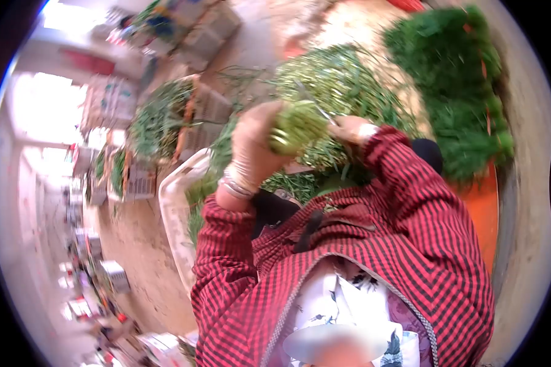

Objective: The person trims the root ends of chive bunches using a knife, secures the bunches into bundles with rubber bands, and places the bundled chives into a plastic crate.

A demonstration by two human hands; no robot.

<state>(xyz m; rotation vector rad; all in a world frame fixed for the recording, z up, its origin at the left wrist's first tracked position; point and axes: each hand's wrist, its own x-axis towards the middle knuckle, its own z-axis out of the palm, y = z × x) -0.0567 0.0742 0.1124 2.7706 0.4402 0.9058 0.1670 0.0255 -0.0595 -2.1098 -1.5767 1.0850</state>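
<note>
My left hand (256, 144), in a pale glove, is closed around a bunch of green stalks (299, 125), its light-green ends turned to the right. My right hand (351, 129) grips a knife (317, 103), whose thin blade slants up and left across the bunch or just beside it; I cannot tell whether it touches. Beneath and beyond both hands spreads a heap of pale-green stalk pieces and leaves (330, 76). A white plastic tub (172, 192) with green leaves in it stands beside my left forearm.
Thick bundles of dark-green leafy stalks (447, 92) are stacked at the right, above an orange surface (479, 211). On the left, a crate (203, 113) is heaped with greens, and other crates (139, 177) stand behind it. A white crate (114, 275) sits farther off on the floor.
</note>
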